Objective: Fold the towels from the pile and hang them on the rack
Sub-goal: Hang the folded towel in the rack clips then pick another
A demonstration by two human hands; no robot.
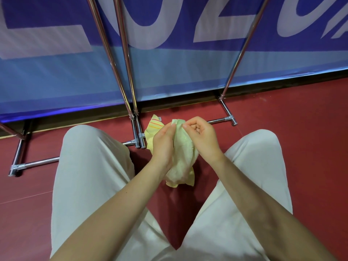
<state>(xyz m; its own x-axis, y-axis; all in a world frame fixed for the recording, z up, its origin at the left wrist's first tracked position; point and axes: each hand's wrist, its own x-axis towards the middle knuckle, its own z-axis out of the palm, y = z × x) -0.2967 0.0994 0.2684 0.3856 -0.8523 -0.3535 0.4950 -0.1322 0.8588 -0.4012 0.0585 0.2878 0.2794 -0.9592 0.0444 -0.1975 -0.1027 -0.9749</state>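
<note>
A small pale yellow-green towel (183,159) hangs bunched between my two hands, above the red floor and between my knees. My left hand (163,146) grips it from the left side, and a striped corner with orange lines pokes out behind that hand. My right hand (202,137) pinches the top edge of the towel between thumb and fingers. The chrome rack (125,59) stands right in front of me; its slanted poles rise to the top of the view and its feet rest on the floor. No pile of towels is in view.
A blue banner (169,63) with large white letters stretches behind the rack. The rack's low crossbars and feet (228,118) lie on the red floor (291,110) ahead of my knees. My legs in light trousers (90,176) flank the towel.
</note>
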